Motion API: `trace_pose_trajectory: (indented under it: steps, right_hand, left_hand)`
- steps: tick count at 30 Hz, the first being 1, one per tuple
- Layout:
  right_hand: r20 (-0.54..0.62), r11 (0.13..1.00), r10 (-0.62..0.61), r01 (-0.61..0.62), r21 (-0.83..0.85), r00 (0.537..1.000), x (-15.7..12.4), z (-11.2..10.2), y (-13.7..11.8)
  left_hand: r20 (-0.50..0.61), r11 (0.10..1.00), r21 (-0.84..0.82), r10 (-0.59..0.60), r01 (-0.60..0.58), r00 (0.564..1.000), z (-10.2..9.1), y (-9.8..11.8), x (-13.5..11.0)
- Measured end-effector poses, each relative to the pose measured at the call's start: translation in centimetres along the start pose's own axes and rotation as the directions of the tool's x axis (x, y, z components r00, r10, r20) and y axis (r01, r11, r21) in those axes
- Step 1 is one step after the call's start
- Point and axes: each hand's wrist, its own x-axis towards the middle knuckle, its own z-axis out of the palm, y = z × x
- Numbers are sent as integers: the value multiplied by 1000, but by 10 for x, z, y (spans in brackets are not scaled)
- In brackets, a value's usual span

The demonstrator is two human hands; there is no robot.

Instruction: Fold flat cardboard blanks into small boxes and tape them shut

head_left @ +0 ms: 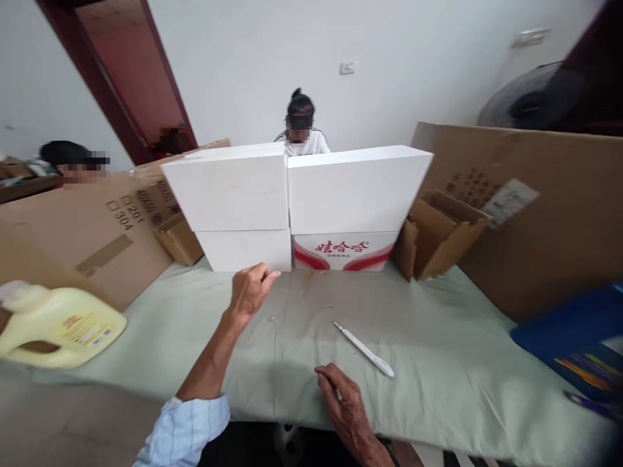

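My left hand (250, 288) is raised over the table near the foot of the white boxes, its fingers curled into a pinch. Whatever may be between those fingertips is hidden. At the near edge rests my right hand (343, 399), fingers curled in and nothing visible in them. A slim white pen-shaped tool (364, 349) with a narrow tip lies on the cloth ahead of my right hand, apart from it. Beyond both hands stand stacked white boxes, a left stack (233, 194) and a right stack (355, 188); the lower right box (343, 251) carries red lettering and red bands.
A pale yellow jug (73, 324) lies at the left on the green tablecloth (170, 344). Large cardboard panels (549, 207) flank the table, with an open carton (438, 237) at right. A blue case (574, 344) is at far right. Two people sit beyond.
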Motion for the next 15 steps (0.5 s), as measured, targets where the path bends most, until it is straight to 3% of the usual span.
trace_pose_trajectory:
  steps: [4,8,11,15]
  right_hand:
    - [-22,993,-45,42,-109,999,14,-11,17]
    - [-138,909,-257,191,-370,957,30,-31,43]
    - [-145,779,-341,193,-597,929,42,-53,69]
    - [-60,675,-297,165,-720,953,46,-73,103]
  left_hand:
    - [91,999,34,-22,19,996,6,-12,-3]
    - [162,992,82,-109,97,981,0,-34,-21]
    - [194,968,143,-232,207,953,-8,-67,-35]
    - [239,913,224,-389,340,890,-26,-124,-46]
